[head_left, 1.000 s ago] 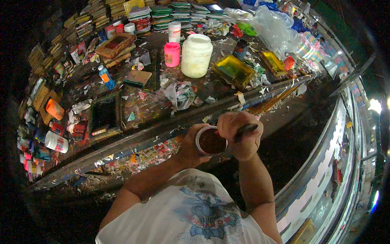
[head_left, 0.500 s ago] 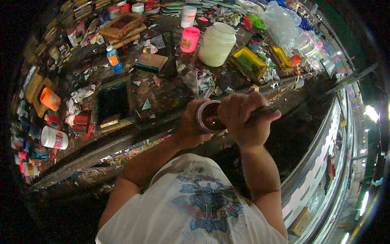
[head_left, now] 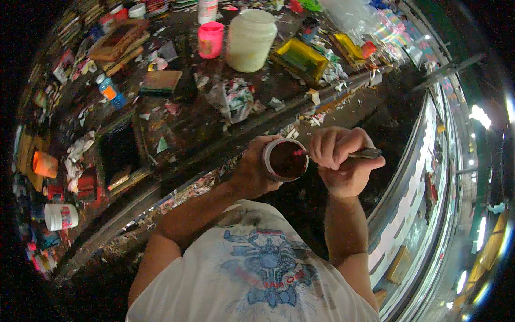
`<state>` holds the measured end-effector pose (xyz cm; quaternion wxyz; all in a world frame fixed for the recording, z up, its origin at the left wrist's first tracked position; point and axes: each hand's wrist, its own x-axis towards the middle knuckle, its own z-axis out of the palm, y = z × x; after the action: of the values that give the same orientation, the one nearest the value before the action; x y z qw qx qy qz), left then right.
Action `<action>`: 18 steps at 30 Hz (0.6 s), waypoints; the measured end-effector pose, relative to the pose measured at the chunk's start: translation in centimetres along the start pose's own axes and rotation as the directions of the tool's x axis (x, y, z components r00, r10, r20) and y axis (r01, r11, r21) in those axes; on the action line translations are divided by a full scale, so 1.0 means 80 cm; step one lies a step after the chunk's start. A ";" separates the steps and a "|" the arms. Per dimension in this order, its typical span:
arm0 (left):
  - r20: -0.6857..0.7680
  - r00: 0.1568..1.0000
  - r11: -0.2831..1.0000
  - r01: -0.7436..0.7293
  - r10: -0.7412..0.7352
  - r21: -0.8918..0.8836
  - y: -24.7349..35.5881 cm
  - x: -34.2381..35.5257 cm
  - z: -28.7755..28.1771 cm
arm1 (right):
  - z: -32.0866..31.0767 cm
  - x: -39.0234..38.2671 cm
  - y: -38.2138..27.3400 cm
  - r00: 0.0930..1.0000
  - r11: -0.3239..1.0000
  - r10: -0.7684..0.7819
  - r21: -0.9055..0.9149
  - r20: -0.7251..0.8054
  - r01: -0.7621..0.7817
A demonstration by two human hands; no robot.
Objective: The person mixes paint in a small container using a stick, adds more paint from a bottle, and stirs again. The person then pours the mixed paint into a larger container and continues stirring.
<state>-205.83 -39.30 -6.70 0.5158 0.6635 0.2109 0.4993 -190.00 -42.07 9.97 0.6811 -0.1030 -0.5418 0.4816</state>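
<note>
My left hand is wrapped round a small pale-rimmed tub with dark red-brown contents and a small bright pink patch near its right side. My right hand, just right of the tub, has its fingers closed on a dark narrow tool, which points toward the tub; its far end is hidden or too small to make out. Beyond my hands, on the cluttered bench, stand a large cream jar, a pink tub and a crumpled rag.
The stained bench carries frames, a blue bottle, an orange cup, a white tub, yellow trays, plastic bags and scraps. Its front edge crosses behind my hands. Pale panels and metal rails run along the right.
The view has shifted, moving the bench. My right hand has drawn a little to the right of the tub, uncovering more of its contents, and has turned with the tool.
</note>
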 end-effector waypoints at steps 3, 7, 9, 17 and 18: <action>0.027 0.996 0.982 -0.090 0.087 0.168 0.002 0.026 0.040 | -0.051 -0.019 -0.009 0.998 0.995 -0.055 -0.082 0.003 0.055; 0.105 0.994 0.995 -0.022 0.011 0.102 -0.027 0.052 0.093 | -0.110 -0.031 -0.068 0.994 0.982 0.076 -0.180 0.083 -0.060; 0.135 0.990 0.994 -0.063 0.051 0.085 -0.036 0.066 0.133 | -0.151 -0.046 -0.092 0.996 0.964 0.046 -0.258 -0.075 -0.064; 0.203 0.979 0.995 0.028 -0.008 -0.098 -0.090 0.152 0.302 | -0.286 -0.079 -0.174 0.996 0.981 -0.005 -0.194 -0.090 -0.012; 0.206 0.978 0.991 0.052 -0.025 -0.123 -0.095 0.160 0.324 | -0.309 -0.086 -0.188 0.993 0.975 0.029 -0.218 -0.113 -0.053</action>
<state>-175.95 -38.53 -7.02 0.5856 0.6728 0.1372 0.4308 -160.78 -45.65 5.87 0.6840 -0.2152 -0.5517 0.4260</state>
